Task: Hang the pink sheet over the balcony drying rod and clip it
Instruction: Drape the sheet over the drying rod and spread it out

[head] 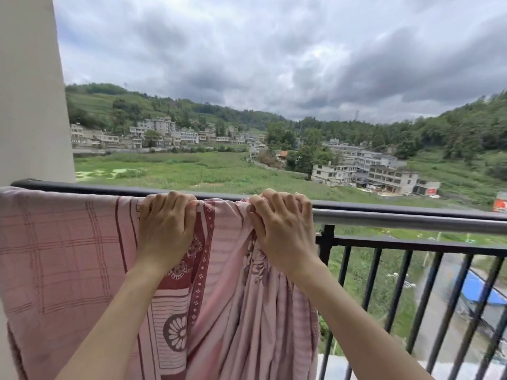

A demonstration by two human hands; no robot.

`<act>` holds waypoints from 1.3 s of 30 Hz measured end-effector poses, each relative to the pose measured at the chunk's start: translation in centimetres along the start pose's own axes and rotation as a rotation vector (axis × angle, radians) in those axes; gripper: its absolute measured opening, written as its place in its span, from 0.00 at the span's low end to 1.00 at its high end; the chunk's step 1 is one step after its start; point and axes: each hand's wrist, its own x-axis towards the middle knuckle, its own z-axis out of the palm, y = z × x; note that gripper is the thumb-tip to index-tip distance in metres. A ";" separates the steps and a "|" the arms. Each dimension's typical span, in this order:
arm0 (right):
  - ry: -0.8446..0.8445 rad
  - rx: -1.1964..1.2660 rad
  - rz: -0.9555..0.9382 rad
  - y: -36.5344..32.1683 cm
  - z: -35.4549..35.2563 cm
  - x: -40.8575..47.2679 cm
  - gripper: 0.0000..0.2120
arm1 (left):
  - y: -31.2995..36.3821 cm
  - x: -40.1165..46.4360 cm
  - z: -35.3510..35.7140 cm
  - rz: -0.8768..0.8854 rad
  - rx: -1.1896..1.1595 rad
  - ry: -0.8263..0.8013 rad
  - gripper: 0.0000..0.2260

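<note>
Pink sheet (68, 256) draped over the silver drying rod (411, 219), long axis running left-right along it. Pillar (30, 91) bounds the left; bare rod stretches free to the right, above the black railing (397, 270). Left hand (164, 229) and right hand (279, 229), fingers curled, grip bunched cloth at the rod's top, near each other.

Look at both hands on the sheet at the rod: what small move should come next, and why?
Probably slide the right hand rightward along the drying rod, spreading the pink sheet. The cloth lies flat left of the left hand but hangs bunched in folds under the right, with bare rod beyond. No clip is in view.
</note>
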 end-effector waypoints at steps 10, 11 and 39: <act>0.275 0.620 0.609 -1.3 -0.5 -4.8 0.35 | 0.6 0.3 0.6 -0.060 -0.032 0.046 0.18; 0.205 0.779 0.727 -1.6 -0.8 -4.6 0.34 | 0.6 0.2 0.7 -0.059 -0.039 0.043 0.18; 0.054 0.917 0.935 4.6 -6.8 0.1 0.25 | -0.5 0.1 0.3 -0.002 -0.050 0.006 0.18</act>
